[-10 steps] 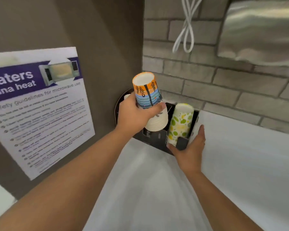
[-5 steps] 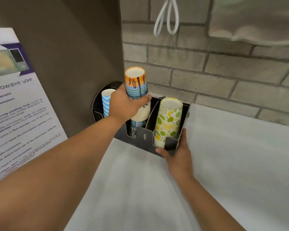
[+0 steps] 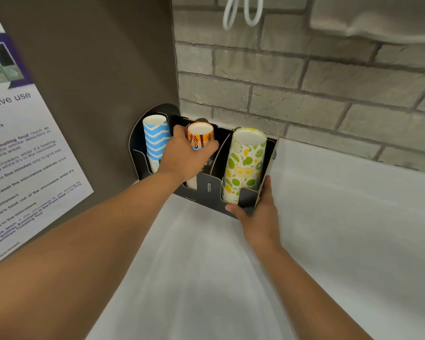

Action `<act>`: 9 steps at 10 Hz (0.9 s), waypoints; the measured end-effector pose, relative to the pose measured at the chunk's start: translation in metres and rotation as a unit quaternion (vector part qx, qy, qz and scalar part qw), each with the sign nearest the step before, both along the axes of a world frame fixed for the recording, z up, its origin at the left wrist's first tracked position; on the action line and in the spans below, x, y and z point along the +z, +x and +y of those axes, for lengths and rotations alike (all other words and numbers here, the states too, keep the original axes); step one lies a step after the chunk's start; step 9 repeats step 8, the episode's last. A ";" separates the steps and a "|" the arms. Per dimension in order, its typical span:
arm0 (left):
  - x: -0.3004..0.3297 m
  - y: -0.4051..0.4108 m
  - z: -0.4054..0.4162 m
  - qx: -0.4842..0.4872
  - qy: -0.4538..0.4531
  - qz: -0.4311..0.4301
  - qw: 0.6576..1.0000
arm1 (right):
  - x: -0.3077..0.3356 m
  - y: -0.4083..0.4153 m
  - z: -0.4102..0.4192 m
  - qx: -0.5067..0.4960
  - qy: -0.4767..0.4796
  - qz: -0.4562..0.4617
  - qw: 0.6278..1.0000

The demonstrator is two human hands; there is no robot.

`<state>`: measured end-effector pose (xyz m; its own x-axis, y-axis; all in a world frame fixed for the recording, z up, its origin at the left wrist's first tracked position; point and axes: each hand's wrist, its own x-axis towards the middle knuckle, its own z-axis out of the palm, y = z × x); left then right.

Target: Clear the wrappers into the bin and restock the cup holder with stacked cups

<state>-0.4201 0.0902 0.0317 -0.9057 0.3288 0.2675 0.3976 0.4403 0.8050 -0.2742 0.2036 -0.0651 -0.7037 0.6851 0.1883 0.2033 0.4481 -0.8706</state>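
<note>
Black cup holder [image 3: 207, 186] stood on white table [image 3: 329, 229] in corner, w/ three slots. Left hand [image 3: 185, 155] curled round orange cup stack [image 3: 200, 136] in middle slot; stack's lower part hidden behind hand. Right hand [image 3: 260, 214] gripped holder's right front corner, thumb on front face, fingers mostly hidden behind side wall. Blue zigzag stack [image 3: 155, 141] filled left slot, green-fruit stack [image 3: 245, 165] right slot. Poster [image 3: 22, 153] at left cut off, text blurred.

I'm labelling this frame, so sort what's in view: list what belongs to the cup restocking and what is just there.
Job:
cup holder
orange cup stack, gripped by left hand
blue zigzag cup stack
green fruit-print cup stack
right hand, steadying the holder

Just there:
microwave safety poster
white cable
brick wall
</note>
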 end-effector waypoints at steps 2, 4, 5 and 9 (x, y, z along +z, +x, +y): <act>0.001 0.002 -0.003 0.021 0.025 0.076 0.997 | -0.002 -0.002 0.001 -0.007 0.000 -0.005 1.000; 0.002 0.005 -0.007 0.018 -0.010 0.091 0.996 | -0.003 0.000 0.002 -0.006 -0.004 -0.002 1.000; 0.006 0.007 -0.007 0.021 -0.032 0.074 0.997 | -0.002 0.000 0.002 -0.002 0.000 -0.006 1.000; 0.024 0.044 -0.049 0.007 -0.094 0.054 0.994 | 0.012 0.018 0.000 0.026 0.002 -0.050 0.998</act>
